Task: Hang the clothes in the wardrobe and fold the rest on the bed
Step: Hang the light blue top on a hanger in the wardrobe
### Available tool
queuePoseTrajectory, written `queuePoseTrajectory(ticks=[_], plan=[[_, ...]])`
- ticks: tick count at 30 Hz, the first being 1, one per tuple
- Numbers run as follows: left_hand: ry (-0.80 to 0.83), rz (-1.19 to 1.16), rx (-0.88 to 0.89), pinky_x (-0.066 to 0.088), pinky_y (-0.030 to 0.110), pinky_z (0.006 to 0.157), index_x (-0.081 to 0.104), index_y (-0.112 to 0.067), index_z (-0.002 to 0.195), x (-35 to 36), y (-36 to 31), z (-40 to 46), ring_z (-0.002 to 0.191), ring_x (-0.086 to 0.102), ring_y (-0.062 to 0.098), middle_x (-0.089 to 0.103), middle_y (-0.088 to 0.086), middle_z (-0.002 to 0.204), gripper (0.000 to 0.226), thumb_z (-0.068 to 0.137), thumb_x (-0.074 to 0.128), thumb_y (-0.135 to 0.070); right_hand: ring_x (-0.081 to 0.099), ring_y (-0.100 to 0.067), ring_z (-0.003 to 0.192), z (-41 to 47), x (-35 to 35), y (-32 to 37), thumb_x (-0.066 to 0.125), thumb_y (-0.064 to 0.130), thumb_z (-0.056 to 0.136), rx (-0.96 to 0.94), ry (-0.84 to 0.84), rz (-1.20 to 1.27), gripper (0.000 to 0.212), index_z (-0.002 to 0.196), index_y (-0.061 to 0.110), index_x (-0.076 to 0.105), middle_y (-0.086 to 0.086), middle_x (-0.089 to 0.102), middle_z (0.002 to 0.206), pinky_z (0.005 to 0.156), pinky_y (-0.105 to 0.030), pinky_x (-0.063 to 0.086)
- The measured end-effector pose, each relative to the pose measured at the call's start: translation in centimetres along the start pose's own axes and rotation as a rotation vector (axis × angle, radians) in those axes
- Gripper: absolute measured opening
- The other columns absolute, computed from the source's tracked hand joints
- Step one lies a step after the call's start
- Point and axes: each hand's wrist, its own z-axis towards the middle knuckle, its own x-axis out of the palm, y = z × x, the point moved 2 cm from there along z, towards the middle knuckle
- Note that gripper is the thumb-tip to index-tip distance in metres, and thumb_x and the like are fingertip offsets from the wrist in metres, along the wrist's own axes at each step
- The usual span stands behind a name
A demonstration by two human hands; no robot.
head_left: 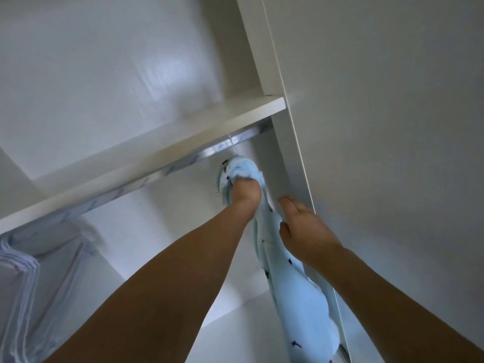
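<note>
A light blue garment with small dark prints hangs from a hook over the metal wardrobe rail, close to the right side panel. My left hand reaches up and grips the top of the garment just under the rail. My right hand rests on the garment lower down, fingers fairly straight against the cloth. The hanger itself is hidden by the fabric; only its thin hook shows at the rail.
A white shelf runs just above the rail. The white wardrobe side panel stands right of the garment. Several pale clothes hang on the rail at the far left.
</note>
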Motion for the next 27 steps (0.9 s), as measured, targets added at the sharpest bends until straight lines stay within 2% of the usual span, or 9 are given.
queuePoseTrajectory(ticks=[2,4,7,10,14,17,20,24,27], plan=[[0.025,-0.557,-0.273,0.044,0.014,0.077,0.046,-0.002,0.135,1.1,0.2,1.4,0.127,0.049,0.026,0.050,0.013,0.139,0.038,0.102,0.037,-0.017,0.042,-0.026,0.129,0.7,0.3,-0.5,0.042,0.023,0.097,0.076,0.038,0.078,0.048,0.143,0.011,0.033,-0.008,0.041,0.144,0.102,-0.030,0.035],[0.061,-0.612,-0.249,0.042,0.018,0.061,0.045,-0.002,0.137,1.8,-0.2,1.9,0.123,0.053,0.030,0.051,0.016,0.137,0.041,0.101,0.034,-0.017,0.051,-0.029,0.120,1.4,0.8,-0.7,0.043,0.029,0.097,0.137,0.094,0.122,0.041,0.133,0.010,0.043,-0.011,0.053,0.131,0.096,-0.033,0.042],[0.174,-0.743,-0.227,0.051,0.027,0.061,0.051,-0.004,0.130,2.4,-0.4,2.4,0.099,0.065,0.030,0.059,0.017,0.127,0.036,0.097,0.042,-0.014,0.059,-0.030,0.104,1.9,1.7,-1.0,0.040,0.028,0.096,0.181,0.132,0.213,0.029,0.111,0.009,0.057,-0.011,0.064,0.108,0.084,-0.032,0.045],[0.291,-0.818,-0.223,0.052,0.029,0.060,0.053,-0.011,0.104,2.7,0.0,2.4,0.068,0.057,0.019,0.060,0.010,0.089,0.014,0.095,0.045,-0.006,0.059,-0.027,0.091,1.8,2.2,-1.5,0.043,0.033,0.095,0.225,0.174,0.318,0.030,0.100,0.009,0.060,-0.011,0.064,0.098,0.078,-0.031,0.045],[0.338,-0.821,-0.245,0.050,0.027,0.055,0.053,-0.018,0.084,4.2,0.9,3.0,0.068,0.057,0.016,0.059,0.005,0.078,0.018,0.095,0.046,-0.006,0.058,-0.019,0.082,2.4,2.6,-1.6,0.053,0.040,0.087,0.236,0.195,0.216,0.027,0.097,0.015,0.058,-0.003,0.063,0.095,0.070,-0.028,0.045],[0.213,-0.834,-0.244,0.049,0.028,0.064,0.061,-0.011,0.106,5.2,0.9,3.6,0.081,0.062,0.026,0.064,0.013,0.093,0.018,0.092,0.050,-0.010,0.046,-0.012,0.063,3.3,2.7,-0.9,0.053,0.039,0.087,0.247,0.213,0.193,0.022,0.078,0.020,0.047,0.003,0.051,0.076,0.054,-0.023,0.035],[0.123,-0.776,-0.229,0.044,0.028,0.063,0.057,-0.010,0.119,5.7,0.5,3.6,0.079,0.061,0.028,0.064,0.018,0.100,0.030,0.091,0.046,-0.009,0.045,-0.011,0.063,3.5,2.5,-0.4,0.060,0.046,0.083,0.269,0.240,0.162,0.030,0.079,0.021,0.046,0.004,0.048,0.075,0.055,-0.024,0.035],[0.136,-0.877,-0.220,0.053,0.033,0.070,0.061,-0.017,0.115,5.3,0.0,3.1,0.089,0.063,0.028,0.066,0.012,0.108,0.031,0.088,0.047,-0.009,0.060,-0.021,0.077,3.7,2.0,-0.3,0.052,0.023,0.086,0.285,0.238,0.113,0.015,0.075,0.018,0.043,-0.002,0.055,0.081,0.062,-0.026,0.046],[0.103,-0.906,-0.161,0.057,0.046,0.081,0.063,-0.019,0.102,4.5,-0.1,3.7,0.095,0.065,0.031,0.067,0.013,0.108,0.026,0.086,0.047,-0.007,0.052,-0.022,0.071,4.0,1.3,0.1,0.043,0.014,0.088,0.246,0.229,0.070,0.023,0.068,0.019,0.034,-0.001,0.047,0.073,0.055,-0.026,0.037]])
